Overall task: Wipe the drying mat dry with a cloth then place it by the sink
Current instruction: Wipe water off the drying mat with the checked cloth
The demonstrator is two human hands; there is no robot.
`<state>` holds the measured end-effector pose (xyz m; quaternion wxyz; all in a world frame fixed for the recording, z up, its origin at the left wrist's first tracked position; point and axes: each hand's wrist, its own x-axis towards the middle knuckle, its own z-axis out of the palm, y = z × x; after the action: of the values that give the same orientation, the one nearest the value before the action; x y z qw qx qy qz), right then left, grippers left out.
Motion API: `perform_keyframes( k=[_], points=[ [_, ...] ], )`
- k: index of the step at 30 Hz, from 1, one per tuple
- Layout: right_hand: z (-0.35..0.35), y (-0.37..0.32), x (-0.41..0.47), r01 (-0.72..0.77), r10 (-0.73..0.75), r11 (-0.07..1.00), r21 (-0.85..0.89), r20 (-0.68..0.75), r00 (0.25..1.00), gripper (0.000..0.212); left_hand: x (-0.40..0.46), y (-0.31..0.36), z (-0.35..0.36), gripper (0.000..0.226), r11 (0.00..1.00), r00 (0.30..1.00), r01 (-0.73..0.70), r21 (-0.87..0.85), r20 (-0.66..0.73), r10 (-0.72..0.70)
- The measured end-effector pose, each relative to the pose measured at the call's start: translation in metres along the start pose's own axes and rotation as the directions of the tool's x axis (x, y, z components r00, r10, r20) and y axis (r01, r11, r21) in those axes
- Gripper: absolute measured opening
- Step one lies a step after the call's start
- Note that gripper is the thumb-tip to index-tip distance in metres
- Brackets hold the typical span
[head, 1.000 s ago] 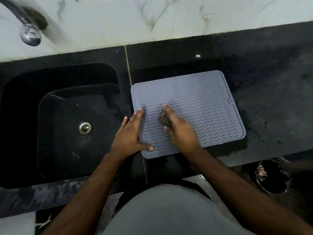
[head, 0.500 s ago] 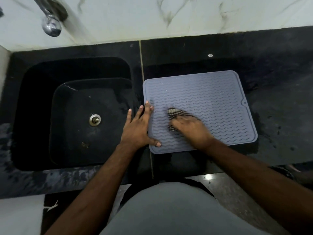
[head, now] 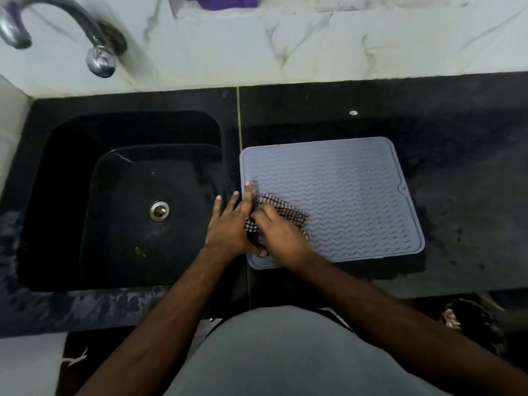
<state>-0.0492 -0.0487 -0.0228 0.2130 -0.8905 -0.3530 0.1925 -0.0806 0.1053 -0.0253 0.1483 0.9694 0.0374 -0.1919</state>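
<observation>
While my right hand [head: 278, 232] pinches the checked cloth [head: 281, 214] at the drying mat's [head: 343, 195] near-left corner, left hand [head: 228, 224] spread flat on its sink-side edge, unwiped mat extends rightward along the tabletop [head: 457, 138].

Grey wavy-ribbed drying mat [head: 343, 195], dark-and-white checked cloth [head: 281, 210], black sink [head: 71, 167], perhaps purple cloth [head: 225, 1]

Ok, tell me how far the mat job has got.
Done: the drying mat already lies on the counter beside the sink. In hand: the right hand presses the checked cloth on its near-left part; the left hand steadies that edge. Left: wiping the rest.
</observation>
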Motion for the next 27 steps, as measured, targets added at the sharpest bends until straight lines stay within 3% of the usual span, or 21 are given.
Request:
perform_keyframes(
  k=[2,6,9,13,17,27],
  points=[
    [0.013,0.005,0.001,0.037,-0.037,0.999,-0.03,0.003,0.999,0.068,-0.001,0.001,0.001,0.151,1.0,1.0,0.02,-0.008,0.012,-0.02],
    [0.009,0.023,-0.012,0.112,-0.151,0.949,-0.293,-0.112,0.982,0.038,-0.002,0.016,-0.006,0.156,0.995,0.996,0.081,0.065,0.032,-0.083],
    [0.0,0.034,-0.013,0.163,-0.217,0.929,-0.332,-0.134,0.967,0.022,-0.002,0.028,-0.011,0.156,0.979,0.986,0.148,0.137,0.059,-0.157],
    [-0.016,0.064,-0.021,0.183,-0.251,0.881,-0.436,-0.104,0.962,0.031,-0.001,0.044,-0.015,0.155,0.948,0.97,0.198,0.248,0.091,-0.227],
    [-0.034,0.095,-0.036,0.159,-0.218,0.87,-0.467,-0.074,0.973,0.031,0.002,0.052,-0.016,0.151,0.934,0.961,0.215,0.286,0.107,-0.254],
    [-0.075,0.159,-0.085,-0.03,-0.085,0.835,-0.55,-0.183,0.979,0.029,0.001,0.059,-0.013,0.15,0.929,0.963,0.225,0.295,0.077,-0.258]
  ],
)
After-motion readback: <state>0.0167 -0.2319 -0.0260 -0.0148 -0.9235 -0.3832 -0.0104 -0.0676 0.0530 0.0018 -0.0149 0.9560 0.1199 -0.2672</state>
